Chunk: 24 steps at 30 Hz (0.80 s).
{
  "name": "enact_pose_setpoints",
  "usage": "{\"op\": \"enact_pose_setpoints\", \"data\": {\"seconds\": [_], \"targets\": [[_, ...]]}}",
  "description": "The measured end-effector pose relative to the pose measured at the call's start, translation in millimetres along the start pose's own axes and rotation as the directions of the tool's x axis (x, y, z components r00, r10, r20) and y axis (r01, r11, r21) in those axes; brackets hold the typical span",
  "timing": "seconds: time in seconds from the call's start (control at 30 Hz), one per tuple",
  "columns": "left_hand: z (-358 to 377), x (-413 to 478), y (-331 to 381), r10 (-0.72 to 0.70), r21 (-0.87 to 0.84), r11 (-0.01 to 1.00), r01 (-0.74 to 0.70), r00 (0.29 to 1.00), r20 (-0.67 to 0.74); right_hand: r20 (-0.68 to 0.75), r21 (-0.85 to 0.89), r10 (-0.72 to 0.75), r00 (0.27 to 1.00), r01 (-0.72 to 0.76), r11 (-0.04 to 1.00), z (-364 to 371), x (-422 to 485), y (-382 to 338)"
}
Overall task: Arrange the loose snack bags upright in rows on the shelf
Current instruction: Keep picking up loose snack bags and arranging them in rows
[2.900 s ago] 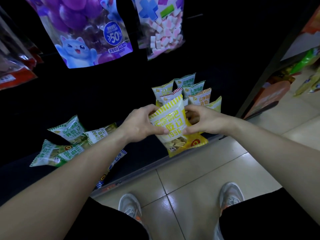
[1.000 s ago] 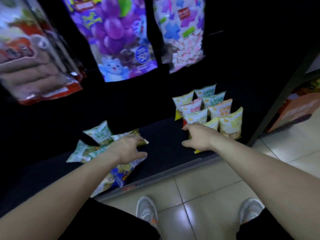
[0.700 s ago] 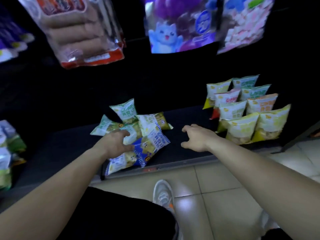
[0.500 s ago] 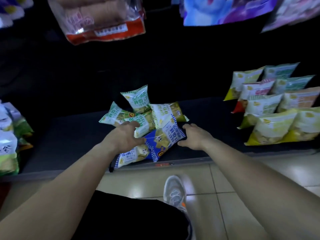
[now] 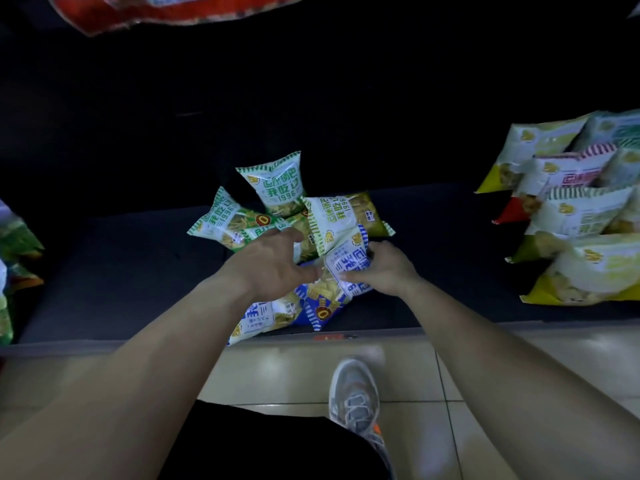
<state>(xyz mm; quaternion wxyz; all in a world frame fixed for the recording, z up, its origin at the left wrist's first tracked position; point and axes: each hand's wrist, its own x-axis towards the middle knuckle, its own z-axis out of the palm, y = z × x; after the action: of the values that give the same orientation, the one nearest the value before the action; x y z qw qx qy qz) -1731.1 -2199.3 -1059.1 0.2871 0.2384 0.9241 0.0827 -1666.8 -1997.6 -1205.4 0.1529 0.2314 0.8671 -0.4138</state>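
Observation:
A loose pile of snack bags lies on the dark shelf (image 5: 114, 271): green-striped bags (image 5: 280, 185) at the back, an olive bag (image 5: 341, 216) to the right, blue-striped bags (image 5: 266, 315) at the front. My right hand (image 5: 384, 270) grips a blue-striped bag (image 5: 346, 266) by its upper end, thumb across its face. My left hand (image 5: 270, 265) reaches over the pile with fingers spread, touching the same bag's left side and a green bag. Upright rows of yellow, red and green bags (image 5: 575, 216) stand at the right.
Large hanging bags, one red (image 5: 166, 8), hang above the shelf. More bags (image 5: 14, 258) sit at the far left edge. The shelf's front lip (image 5: 381, 332) runs above a tiled floor, where my shoe (image 5: 355, 400) stands.
My view swung left from the upright rows to the loose pile. Both hands moved onto the pile, and my right hand has taken hold of a blue-striped bag.

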Motion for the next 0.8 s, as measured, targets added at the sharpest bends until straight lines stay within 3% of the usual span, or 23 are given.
{"op": "enact_pose_setpoints", "data": {"seconds": [0.2,0.43,0.6,0.8], "targets": [[-1,-3,12,0.030,-0.008,1.000,-0.029,0.999,0.029,-0.013,-0.002,-0.059,0.998,0.059,0.998,-30,-33,0],[-7,-13,46,0.121,0.021,0.992,-0.122,0.992,0.025,-0.044,-0.369,-0.087,0.995,0.065,0.927,-114,-129,-13],[-7,-36,100,0.277,0.072,0.958,-0.278,0.961,0.021,-0.068,-0.574,-0.116,0.991,0.056,0.817,-172,-207,-13],[2,-64,174,0.523,0.030,0.852,-0.522,0.851,-0.047,-0.144,-0.591,-0.069,0.987,-0.030,0.806,-208,-256,-2]]}}
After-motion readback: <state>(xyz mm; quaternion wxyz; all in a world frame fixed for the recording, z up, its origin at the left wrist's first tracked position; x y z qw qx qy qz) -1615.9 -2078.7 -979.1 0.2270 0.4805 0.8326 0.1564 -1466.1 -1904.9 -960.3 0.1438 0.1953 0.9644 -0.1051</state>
